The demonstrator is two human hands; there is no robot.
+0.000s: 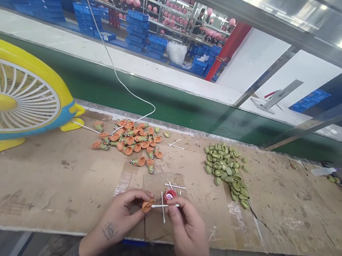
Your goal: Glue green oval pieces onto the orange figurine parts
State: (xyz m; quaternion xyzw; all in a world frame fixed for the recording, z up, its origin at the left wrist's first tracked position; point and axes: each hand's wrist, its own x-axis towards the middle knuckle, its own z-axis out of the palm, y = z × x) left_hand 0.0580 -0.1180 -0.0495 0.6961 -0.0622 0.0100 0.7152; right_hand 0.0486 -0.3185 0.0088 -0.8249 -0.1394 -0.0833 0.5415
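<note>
One red cup, one fan

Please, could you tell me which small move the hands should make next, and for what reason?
I would probably wipe the cotton swab lightly over the orange piece. The left hand grips the piece, and the right hand holds the swab with one tip right at its edge; whether they touch, I cannot tell.

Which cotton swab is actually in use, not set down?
The cotton swab pinched in the right hand, one tip at the orange piece in the left hand. No other visible swab is in a hand.
</note>
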